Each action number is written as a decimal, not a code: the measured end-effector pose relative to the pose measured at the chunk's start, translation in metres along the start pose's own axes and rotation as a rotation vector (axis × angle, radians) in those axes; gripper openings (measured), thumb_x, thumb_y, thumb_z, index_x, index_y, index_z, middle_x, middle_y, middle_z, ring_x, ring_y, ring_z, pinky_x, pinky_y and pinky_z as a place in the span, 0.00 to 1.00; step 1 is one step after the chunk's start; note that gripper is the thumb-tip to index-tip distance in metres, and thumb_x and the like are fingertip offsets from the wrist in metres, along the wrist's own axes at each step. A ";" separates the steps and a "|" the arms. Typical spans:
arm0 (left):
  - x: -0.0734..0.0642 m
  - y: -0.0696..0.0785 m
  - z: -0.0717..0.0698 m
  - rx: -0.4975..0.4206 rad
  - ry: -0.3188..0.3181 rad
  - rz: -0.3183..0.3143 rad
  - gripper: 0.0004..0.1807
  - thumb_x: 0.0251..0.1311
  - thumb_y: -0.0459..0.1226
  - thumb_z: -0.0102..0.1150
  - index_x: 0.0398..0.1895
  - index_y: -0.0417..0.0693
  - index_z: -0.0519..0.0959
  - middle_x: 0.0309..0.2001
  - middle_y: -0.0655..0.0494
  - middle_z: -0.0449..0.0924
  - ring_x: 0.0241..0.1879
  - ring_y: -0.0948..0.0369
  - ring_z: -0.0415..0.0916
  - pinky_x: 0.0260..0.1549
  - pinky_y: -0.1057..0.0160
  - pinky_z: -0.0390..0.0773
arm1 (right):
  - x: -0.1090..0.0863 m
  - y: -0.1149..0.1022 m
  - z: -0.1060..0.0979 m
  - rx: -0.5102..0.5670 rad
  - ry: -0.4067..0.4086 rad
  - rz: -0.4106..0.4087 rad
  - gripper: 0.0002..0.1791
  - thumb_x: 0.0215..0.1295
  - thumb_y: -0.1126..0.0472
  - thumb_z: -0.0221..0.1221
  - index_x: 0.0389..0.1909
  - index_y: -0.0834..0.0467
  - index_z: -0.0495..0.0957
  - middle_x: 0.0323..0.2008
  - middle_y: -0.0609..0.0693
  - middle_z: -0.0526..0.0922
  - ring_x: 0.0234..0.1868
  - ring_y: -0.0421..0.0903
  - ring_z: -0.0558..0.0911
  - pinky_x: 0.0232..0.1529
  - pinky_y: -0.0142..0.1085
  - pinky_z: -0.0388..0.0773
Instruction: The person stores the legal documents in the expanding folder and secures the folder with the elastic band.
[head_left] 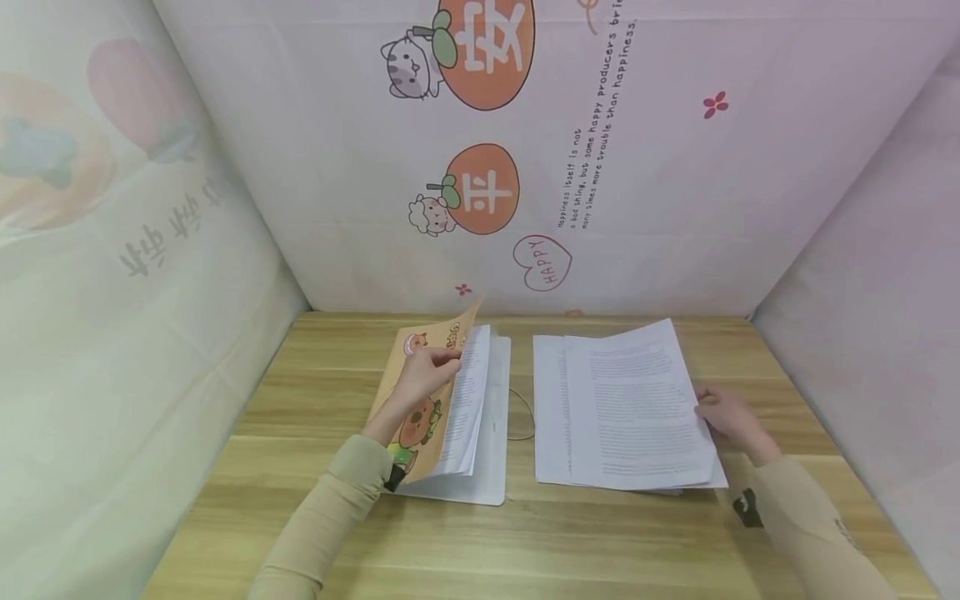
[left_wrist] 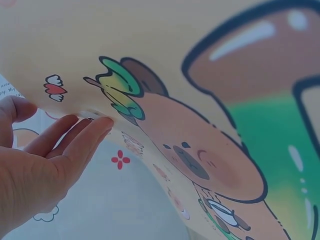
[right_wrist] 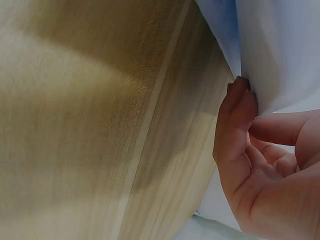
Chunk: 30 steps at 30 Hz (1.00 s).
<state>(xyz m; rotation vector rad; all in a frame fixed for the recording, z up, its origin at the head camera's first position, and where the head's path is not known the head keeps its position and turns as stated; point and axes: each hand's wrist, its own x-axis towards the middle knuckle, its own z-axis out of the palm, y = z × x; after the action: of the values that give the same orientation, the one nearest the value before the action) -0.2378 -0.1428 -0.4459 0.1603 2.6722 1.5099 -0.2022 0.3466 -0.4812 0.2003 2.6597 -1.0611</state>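
Observation:
On the left of the table lies a cartoon-printed orange folder (head_left: 414, 392), its cover raised at a slant. My left hand (head_left: 427, 371) pinches the free edge of that cover between thumb and fingers. In the left wrist view the left hand (left_wrist: 55, 155) is at the cover's edge, beside a printed capybara (left_wrist: 200, 155). Printed sheets (head_left: 461, 417) stand tilted inside, over the folder's white back panel (head_left: 493, 433). To the right, a stack of printed papers (head_left: 630, 408) lies with its top sheets lifted a little. My right hand (head_left: 726, 412) pinches their right edge; the right wrist view shows paper (right_wrist: 280, 55) between thumb and fingers.
A thin cord loop (head_left: 531, 417) lies between the folder and the papers. The wood-grain table (head_left: 525, 550) is enclosed by a printed cloth at the back (head_left: 660, 208) and plain or printed cloth walls at both sides.

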 end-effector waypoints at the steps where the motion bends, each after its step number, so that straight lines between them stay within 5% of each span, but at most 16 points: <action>1: -0.001 0.000 0.000 -0.003 0.002 -0.004 0.20 0.62 0.39 0.56 0.54 0.41 0.83 0.54 0.45 0.85 0.50 0.54 0.82 0.46 0.60 0.84 | 0.000 0.001 -0.001 0.011 -0.009 0.002 0.25 0.69 0.67 0.46 0.62 0.80 0.61 0.42 0.70 0.78 0.31 0.44 0.77 0.27 0.34 0.75; 15: -0.003 0.001 -0.003 -0.017 0.006 -0.009 0.21 0.61 0.40 0.55 0.56 0.42 0.82 0.55 0.46 0.84 0.47 0.57 0.81 0.44 0.63 0.83 | -0.007 0.002 -0.010 0.190 -0.100 -0.031 0.24 0.73 0.67 0.43 0.61 0.82 0.57 0.41 0.64 0.82 0.32 0.37 0.81 0.33 0.33 0.82; 30: -0.003 0.001 -0.004 -0.034 0.014 -0.012 0.22 0.61 0.40 0.55 0.57 0.41 0.81 0.55 0.46 0.84 0.46 0.58 0.81 0.44 0.63 0.82 | -0.014 -0.011 -0.009 0.231 -0.126 -0.006 0.26 0.73 0.67 0.41 0.66 0.80 0.52 0.40 0.57 0.82 0.33 0.38 0.82 0.34 0.34 0.83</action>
<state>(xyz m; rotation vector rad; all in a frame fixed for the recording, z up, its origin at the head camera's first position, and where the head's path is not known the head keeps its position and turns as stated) -0.2352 -0.1463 -0.4431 0.1322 2.6517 1.5574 -0.1934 0.3449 -0.4639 0.1640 2.4256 -1.3361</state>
